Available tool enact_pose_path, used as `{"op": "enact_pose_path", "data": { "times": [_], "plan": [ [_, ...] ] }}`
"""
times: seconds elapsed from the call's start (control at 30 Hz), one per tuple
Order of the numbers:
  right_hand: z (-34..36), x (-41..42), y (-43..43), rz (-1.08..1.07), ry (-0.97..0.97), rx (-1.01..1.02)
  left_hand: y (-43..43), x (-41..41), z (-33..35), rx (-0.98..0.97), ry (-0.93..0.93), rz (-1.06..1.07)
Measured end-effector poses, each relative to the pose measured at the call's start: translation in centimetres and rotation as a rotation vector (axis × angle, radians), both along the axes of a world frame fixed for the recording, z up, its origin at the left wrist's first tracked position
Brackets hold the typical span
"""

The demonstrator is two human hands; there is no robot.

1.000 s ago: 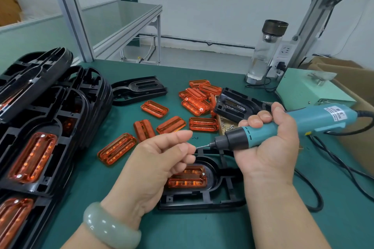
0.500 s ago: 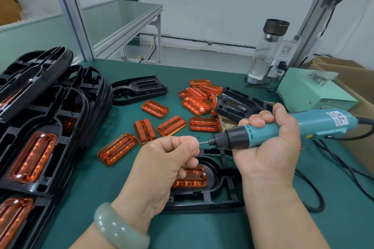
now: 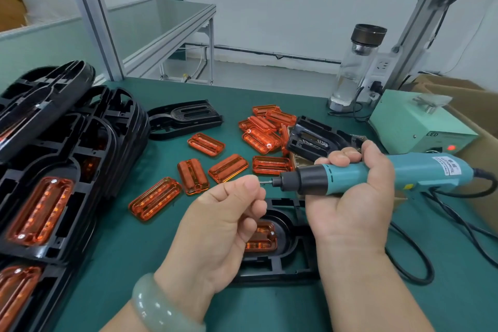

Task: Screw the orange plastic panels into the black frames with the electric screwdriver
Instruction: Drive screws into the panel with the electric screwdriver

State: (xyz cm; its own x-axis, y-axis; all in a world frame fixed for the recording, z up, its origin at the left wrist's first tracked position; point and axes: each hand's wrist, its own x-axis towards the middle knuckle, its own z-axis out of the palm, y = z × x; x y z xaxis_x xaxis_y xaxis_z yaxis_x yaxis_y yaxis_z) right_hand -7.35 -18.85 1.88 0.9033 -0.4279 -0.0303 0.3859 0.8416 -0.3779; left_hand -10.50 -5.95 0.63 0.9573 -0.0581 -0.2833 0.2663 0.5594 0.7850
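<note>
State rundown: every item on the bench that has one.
electric screwdriver: held level above the work by right hand
left hand: pinching the bit tip
black frame under hands: orange panel seated, one screw visible
loose orange panels: unmounted, on mat
stacked frames: panels screwed in
far frame: empty, flat
power box: red light on
glass bottle: capped, upright

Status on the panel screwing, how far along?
Done: stacked frames at left carry screwed-in panels. In hand: right hand grips the electric screwdriver, left hand pinches what looks like a screw at its bit, above a frame with a seated panel. Left: many loose panels and an empty frame behind.
</note>
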Motion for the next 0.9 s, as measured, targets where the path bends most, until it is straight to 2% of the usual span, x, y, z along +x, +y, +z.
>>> {"op": "enact_pose_path", "data": {
  "times": [0.13,0.43,0.63,0.9],
  "plan": [
    [0.0,0.0,0.3,-0.005,-0.035,-0.035,-0.1,0.0,0.3,-0.132,0.050,0.024],
    [0.2,-0.1,0.3,0.000,-0.064,-0.060,0.3,0.1,0.6,-0.199,0.043,0.010],
    [0.4,-0.3,0.3,-0.014,-0.081,-0.074,0.2,0.1,0.4,-0.094,-0.043,0.029],
    [0.3,-0.3,0.3,-0.015,-0.073,-0.081,0.9,0.1,0.1,0.172,-0.188,0.038]
  ]
}}
